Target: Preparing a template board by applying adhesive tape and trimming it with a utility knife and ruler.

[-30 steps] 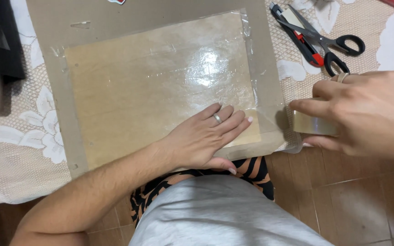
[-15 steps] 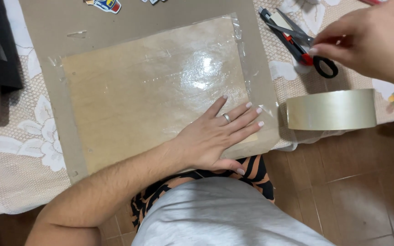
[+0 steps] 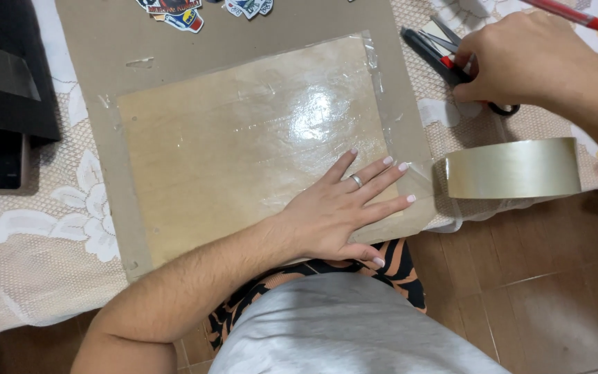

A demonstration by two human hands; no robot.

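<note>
Flat on the table: tan cardboard sheet under glossy clear tape [image 3: 257,138], pinned near its right edge by the left hand [image 3: 344,211], fingers spread wide, palm down. Hanging off that edge by its strip, released a second ago: roll of clear packing tape [image 3: 513,168]. Now closing over the red-and-black scissors [image 3: 451,66]: right hand [image 3: 527,59], fingers curled around the handles. Probably a cut coming. Beneath everything, white lace tablecloth [image 3: 50,228].

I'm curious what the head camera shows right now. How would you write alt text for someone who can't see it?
A person's left hand presses flat on a glossy, tape-covered sheet on brown cardboard, while the right hand grips red-and-black scissors. A roll of clear tape hangs from the cardboard's corner at the edge of a lace tablecloth, with stickers at the top.
</note>
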